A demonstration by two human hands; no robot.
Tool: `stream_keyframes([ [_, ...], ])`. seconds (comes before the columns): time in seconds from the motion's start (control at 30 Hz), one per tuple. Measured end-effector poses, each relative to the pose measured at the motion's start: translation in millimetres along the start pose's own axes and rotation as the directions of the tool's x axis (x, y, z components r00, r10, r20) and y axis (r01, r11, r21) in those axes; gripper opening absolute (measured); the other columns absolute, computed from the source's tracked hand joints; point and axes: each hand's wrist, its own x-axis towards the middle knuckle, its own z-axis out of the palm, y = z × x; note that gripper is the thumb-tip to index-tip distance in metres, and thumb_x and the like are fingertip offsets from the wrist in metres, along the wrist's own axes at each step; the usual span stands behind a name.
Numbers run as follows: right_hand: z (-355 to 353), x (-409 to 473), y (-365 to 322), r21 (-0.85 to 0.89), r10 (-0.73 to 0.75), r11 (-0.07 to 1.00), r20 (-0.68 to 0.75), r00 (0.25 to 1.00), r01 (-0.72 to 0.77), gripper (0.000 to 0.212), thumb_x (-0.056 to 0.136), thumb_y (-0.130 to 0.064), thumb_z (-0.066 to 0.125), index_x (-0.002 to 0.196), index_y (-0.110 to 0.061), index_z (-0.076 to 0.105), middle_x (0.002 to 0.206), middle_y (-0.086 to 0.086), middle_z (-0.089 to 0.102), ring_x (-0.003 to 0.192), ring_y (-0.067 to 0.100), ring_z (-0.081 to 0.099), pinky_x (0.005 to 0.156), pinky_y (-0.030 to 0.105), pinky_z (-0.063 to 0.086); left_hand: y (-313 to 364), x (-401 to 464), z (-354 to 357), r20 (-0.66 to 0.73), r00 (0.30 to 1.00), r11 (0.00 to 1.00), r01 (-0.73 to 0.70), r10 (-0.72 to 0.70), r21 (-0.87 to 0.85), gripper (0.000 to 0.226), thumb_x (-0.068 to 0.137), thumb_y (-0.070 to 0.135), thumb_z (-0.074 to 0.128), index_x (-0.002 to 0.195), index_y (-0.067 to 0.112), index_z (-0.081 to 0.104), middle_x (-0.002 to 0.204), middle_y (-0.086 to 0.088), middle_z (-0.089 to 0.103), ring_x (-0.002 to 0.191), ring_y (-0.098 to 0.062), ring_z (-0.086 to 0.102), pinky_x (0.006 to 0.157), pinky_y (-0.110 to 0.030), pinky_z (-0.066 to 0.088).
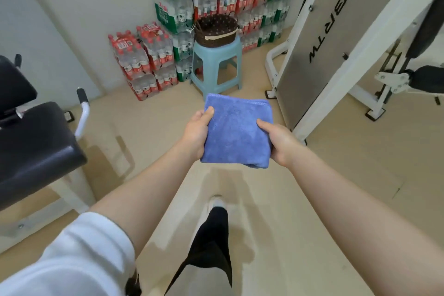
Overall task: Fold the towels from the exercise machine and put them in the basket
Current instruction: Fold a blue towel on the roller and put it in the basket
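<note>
A folded blue towel [236, 132] is held flat in front of me, above the floor. My left hand [197, 132] grips its left edge with the thumb on top. My right hand [278, 142] grips its right edge the same way. Farther ahead a dark woven basket [216, 27] with a dotted lining stands on a light blue plastic stool [216, 65]. The basket looks to hold nothing, though its bottom is only partly seen.
Stacked packs of bottled water [144, 55] line the wall behind and left of the stool. A white and grey exercise machine [319, 43] stands at the right. A black padded seat [36, 146] with a white handle is at the left. My leg and shoe [216, 204] are on the beige floor.
</note>
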Motion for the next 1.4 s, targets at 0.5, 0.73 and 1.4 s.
stream_keyframes([
  [0.5,26,321,-224,-0.019,0.034,0.999,0.114,0.993,-0.032,0.013,0.092,-0.018,0.050,0.099,-0.015,0.061,0.094,0.000,0.068,0.085,0.015,0.064,0.076,0.030,0.051,191,303,51,-0.189,0.979,0.977,-0.040,0.081,0.209,0.027,0.098,0.027,0.042,0.075,0.014,0.046,0.083,-0.013,0.054,0.077,-0.024,0.052,0.072,-0.036,0.042],
  [0.73,19,489,-321,-0.096,0.033,0.995,0.183,0.983,-0.015,0.031,0.091,-0.023,0.055,0.119,-0.009,0.055,0.102,0.002,0.067,0.089,0.015,0.063,0.074,0.029,0.051,231,463,87,-0.302,0.938,0.978,-0.121,0.168,0.168,0.020,0.088,0.004,0.036,0.070,0.013,0.036,0.066,-0.003,0.042,0.057,-0.017,0.037,0.049,-0.027,0.029],
  [1.4,93,898,-454,-0.495,-0.058,0.859,0.154,0.986,0.127,0.032,0.088,0.003,0.052,0.094,-0.028,0.047,0.114,0.008,0.052,0.100,0.027,0.053,0.075,0.035,0.046,341,864,57,-0.358,0.932,0.996,0.078,-0.063,0.029,0.047,0.078,-0.015,0.033,0.085,0.024,0.059,0.080,-0.003,0.061,0.067,-0.024,0.053,0.056,-0.028,0.040],
])
